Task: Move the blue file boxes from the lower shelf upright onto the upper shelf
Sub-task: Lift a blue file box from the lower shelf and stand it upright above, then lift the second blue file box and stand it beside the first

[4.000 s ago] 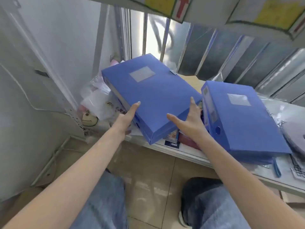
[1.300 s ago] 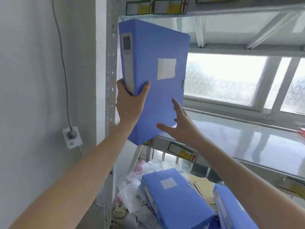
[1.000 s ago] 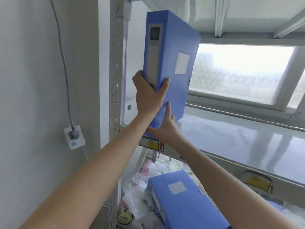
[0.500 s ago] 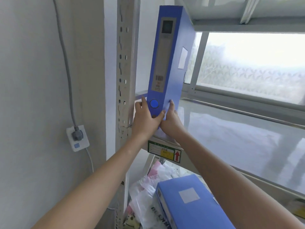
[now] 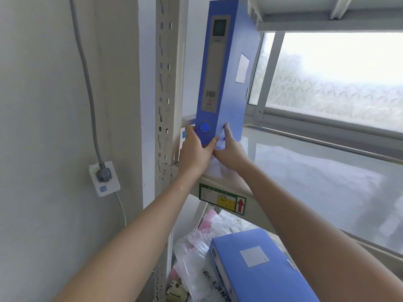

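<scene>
The left hand (image 5: pixel 194 150) and right hand (image 5: pixel 229 149) pinch the base of the upright blue file box (image 5: pixel 226 68) on the upper shelf (image 5: pixel 316 175); next, release and fetch the flat box (image 5: pixel 257 269) below.

The blue file box (image 5: pixel 226 68), lifted off the lower shelf, now stands upright on the upper shelf (image 5: pixel 316 171).

File box (image 5: pixel 226 68) stood upright at left end of upper shelf (image 5: pixel 327 182) beside upright post (image 5: pixel 165 83); 2nd box (image 5: pixel 257 267) lay flat on lower shelf below.
</scene>
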